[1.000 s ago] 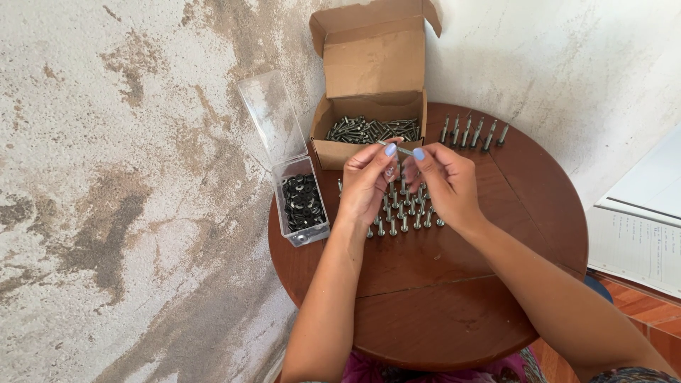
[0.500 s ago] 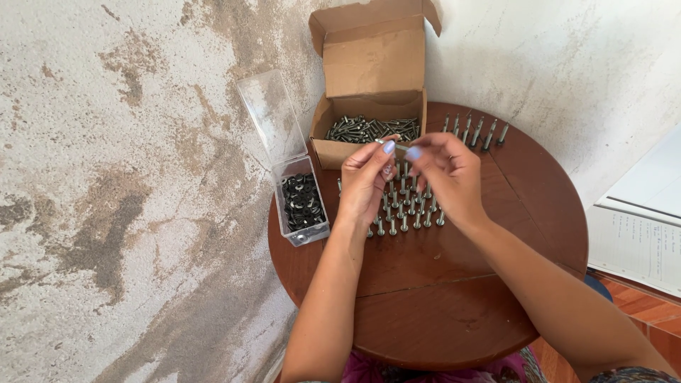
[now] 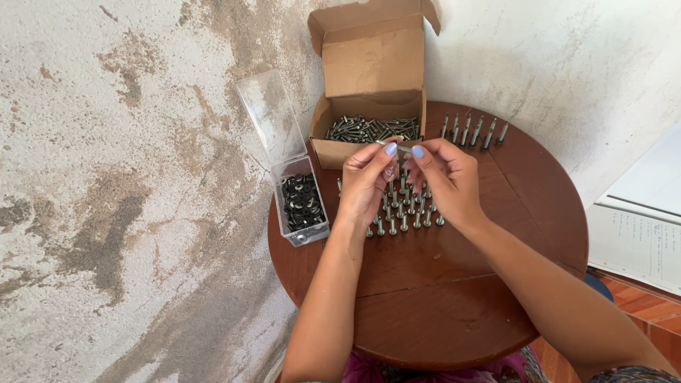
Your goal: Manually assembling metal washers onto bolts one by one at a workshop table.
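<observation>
Bolt [image 3: 397, 147] pinched between both hands, right above the cardboard box's front wall, and that is where we are looking. Our left hand [image 3: 365, 183] has thumb and forefinger closed on one end, our right hand [image 3: 443, 181] closes its fingertips on the other end, so both are grasping the same small bolt; whether a washer sits on it we cannot tell, it is too small here. Below the hands, rows of upright bolts [image 3: 403, 209] stand on the round wooden table [image 3: 454, 298], heads down, shanks up, packed close together. A second short row of standing bolts [image 3: 474, 130] sits apart, near the far right rim. The open cardboard box [image 3: 369, 152] just beyond the hands holds a loose heap of bolts, flap raised against the wall. To the left, touching the table's edge, a clear plastic case [image 3: 301, 206] with its lid up holds dark washers or nuts. We judge this bolt stiff, light, smooth steel, a bit slippery at the shank, so the head and the threaded tip give the surest grip, and a fingertip pinch is all it needs. Papers [image 3: 638, 227] lie off to the right, beyond the table.
</observation>
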